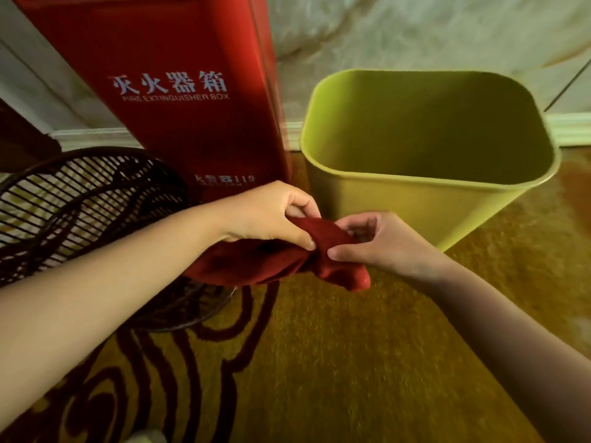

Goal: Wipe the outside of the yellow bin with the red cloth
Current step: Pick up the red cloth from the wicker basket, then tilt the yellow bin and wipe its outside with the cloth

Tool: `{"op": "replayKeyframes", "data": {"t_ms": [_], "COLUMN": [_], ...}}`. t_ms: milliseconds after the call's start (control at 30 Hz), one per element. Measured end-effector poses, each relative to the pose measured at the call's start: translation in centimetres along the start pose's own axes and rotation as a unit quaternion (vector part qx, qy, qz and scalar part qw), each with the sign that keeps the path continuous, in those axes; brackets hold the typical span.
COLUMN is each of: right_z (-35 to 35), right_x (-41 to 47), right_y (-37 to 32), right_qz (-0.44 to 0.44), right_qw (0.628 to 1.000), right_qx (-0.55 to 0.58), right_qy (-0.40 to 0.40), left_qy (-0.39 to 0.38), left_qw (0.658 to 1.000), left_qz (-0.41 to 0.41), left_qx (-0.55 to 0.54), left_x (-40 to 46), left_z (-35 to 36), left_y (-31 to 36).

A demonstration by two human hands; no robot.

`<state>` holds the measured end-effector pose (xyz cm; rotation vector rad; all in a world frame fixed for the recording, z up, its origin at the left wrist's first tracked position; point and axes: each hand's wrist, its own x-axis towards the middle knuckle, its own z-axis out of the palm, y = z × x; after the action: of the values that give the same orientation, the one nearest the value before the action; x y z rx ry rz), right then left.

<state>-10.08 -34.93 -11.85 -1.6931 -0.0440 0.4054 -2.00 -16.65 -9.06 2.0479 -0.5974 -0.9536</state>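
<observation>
- The red cloth (pixel 281 257) hangs bunched between both hands at about 6 o'clock of the yellow bin (pixel 383 199), close to its near wall; contact with the wall cannot be confirmed.
- The left hand (pixel 268 215) has its grip clenched on the cloth's upper fold, thumb over fingers.
- The right hand (pixel 377 241) pinches the cloth's other end, grip closed on fabric.
- The bin stands upright and open on the patterned carpet (pixel 351 362), with a red fire extinguisher box (pixel 179 91) at its 9 o'clock and the wall at 12 o'clock.
- Judgement: the cloth is soft, light and limp; it is best wadded into one palm.
- Judgement: the bin looks light, stiff and smooth, and likely slides under pressure; steady it at the rim.
</observation>
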Motion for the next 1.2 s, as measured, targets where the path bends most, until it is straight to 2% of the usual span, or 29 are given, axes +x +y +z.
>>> {"op": "replayKeyframes", "data": {"t_ms": [200, 267, 333, 367, 400, 433, 467, 500, 600, 767, 967, 1100, 1200], "right_z": [-1.6, -2.2, -3.0, -3.4, -3.8, -4.1, -4.3, -4.4, -4.7, -5.0, -6.4, -8.7, -9.6], "right_x": [-1.8, -2.4, -3.1, -3.6, -4.0, -4.4, -4.8, -5.1, -6.1, -6.8, -7.2, -8.0, -8.2], "right_y": [0.2, 0.4, 0.6, 0.8, 1.0, 1.3, 1.5, 1.7, 2.2, 2.3, 0.4, -2.0, -4.0], "right_qz": [-0.007, 0.012, 0.055, 0.073, 0.086, 0.094, 0.1, 0.104, 0.104, 0.058, 0.044, 0.024, -0.019], "right_qw": [0.999, 1.0, 0.998, 0.996, 0.995, 0.993, 0.99, 0.986, 0.971, 0.95, 0.904, 0.862, 0.843], "right_qx": [-0.039, -0.018, 0.019, 0.032, 0.047, 0.065, 0.088, 0.116, 0.189, 0.251, 0.312, 0.336, 0.274], "right_qy": [0.01, 0.016, 0.024, 0.026, 0.029, 0.034, 0.043, 0.055, 0.099, 0.178, 0.29, 0.38, 0.462], "left_qy": [-0.038, -0.026, 0.042, 0.111, 0.181, 0.233, 0.248, 0.23, 0.132, 0.088, 0.117, 0.109, 0.116], "left_qw": [0.999, 0.999, 0.997, 0.984, 0.952, 0.905, 0.867, 0.85, 0.866, 0.87, 0.882, 0.909, 0.933], "left_qz": [0.004, 0.013, 0.063, 0.123, 0.196, 0.258, 0.287, 0.279, 0.19, 0.182, 0.228, 0.175, 0.122], "left_qx": [-0.015, -0.027, 0.004, 0.062, 0.148, 0.246, 0.324, 0.383, 0.443, 0.45, 0.395, 0.363, 0.318], "left_x": [0.8, 0.2, -1.1, -1.8, -2.2, -2.4, -2.2, -1.7, 1.0, 3.2, 5.8, 7.0, 7.1], "left_z": [0.6, 0.3, -0.3, -0.6, -1.0, -1.2, -1.2, -1.0, -0.4, -1.1, -2.4, -4.1, -6.1], "left_y": [-0.2, 0.2, 1.2, 1.9, 2.7, 3.7, 4.7, 5.7, 7.4, 8.0, 11.5, 12.7, 11.5]}}
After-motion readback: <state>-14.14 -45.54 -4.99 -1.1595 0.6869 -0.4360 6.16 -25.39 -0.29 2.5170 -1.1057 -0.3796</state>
